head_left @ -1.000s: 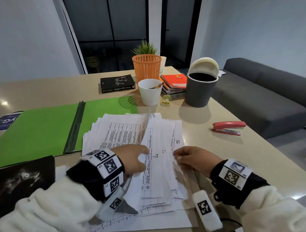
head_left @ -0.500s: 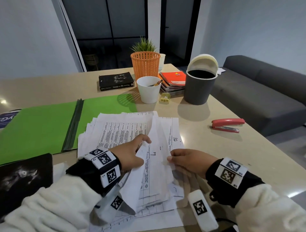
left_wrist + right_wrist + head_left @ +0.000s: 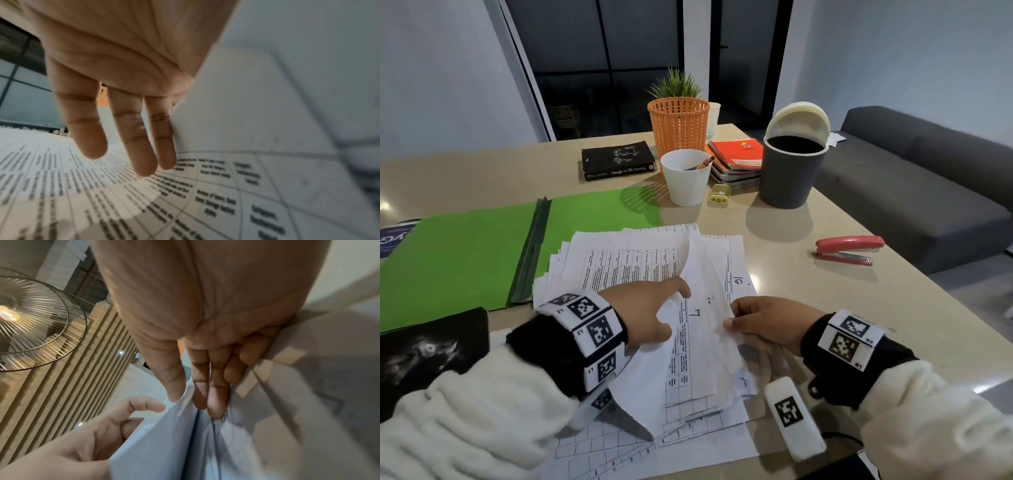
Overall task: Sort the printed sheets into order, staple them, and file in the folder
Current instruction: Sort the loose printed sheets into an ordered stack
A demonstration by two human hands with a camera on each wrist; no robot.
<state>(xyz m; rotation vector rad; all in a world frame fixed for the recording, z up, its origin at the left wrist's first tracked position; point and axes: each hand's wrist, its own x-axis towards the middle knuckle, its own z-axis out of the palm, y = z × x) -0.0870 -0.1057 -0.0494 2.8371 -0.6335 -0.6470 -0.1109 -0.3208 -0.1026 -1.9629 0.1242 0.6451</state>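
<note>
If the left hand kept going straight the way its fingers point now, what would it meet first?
The left hand points away across the printed sheets. Going on, it would likely slide over them, then probably reach the white cup past their far edge, though depth is hard to judge.

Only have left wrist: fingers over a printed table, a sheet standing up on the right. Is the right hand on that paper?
Observer: Yes. The right hand pinches the edge of the lifted white printed sheets, thumb on one side, fingers on the other.
Operator: Stapler anywhere?
Observer: The red stapler lies on the beige table to the right of the pile, with no hand on it.
Operator: Folder?
Observer: The green folder lies open to the left of the pile.
</note>
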